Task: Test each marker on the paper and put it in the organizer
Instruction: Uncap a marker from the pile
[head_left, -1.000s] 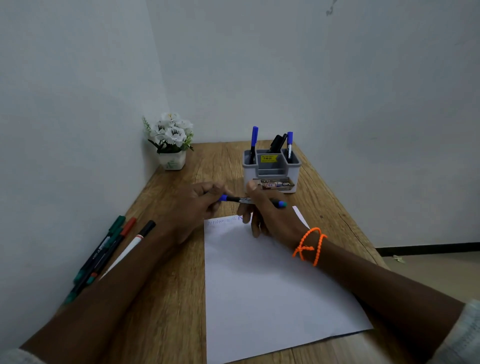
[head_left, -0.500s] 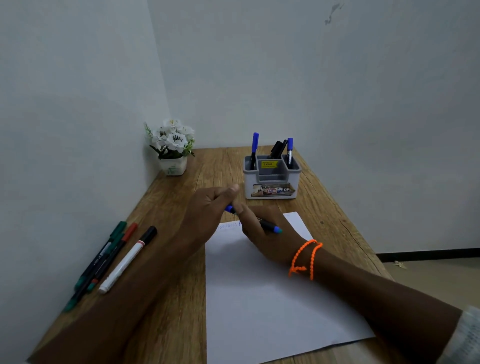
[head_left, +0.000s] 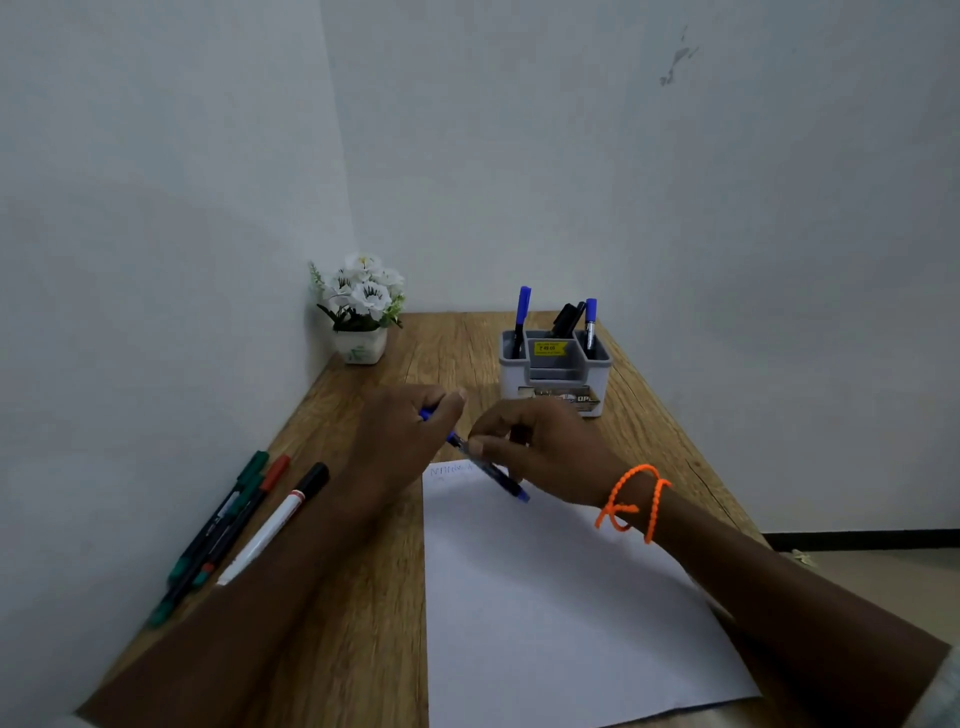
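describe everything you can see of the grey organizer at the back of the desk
The organizer is a small light-grey box, plastic by its look, with a darker grey inside split into compartments. It stands upright on the wooden desk, beyond the paper. A yellow sticker sits on an inner divider, a printed label on its front. Blue-capped markers stand at its left and right, dark ones between. Neither hand touches it.

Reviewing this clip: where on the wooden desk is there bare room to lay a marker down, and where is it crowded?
Bare wood lies between the white flower pot and the grey plastic organizer, and in the strip right of the white paper sheet. It is crowded along the left wall, where loose markers lie, and at the paper's top, where the left hand and right hand hold a blue marker.
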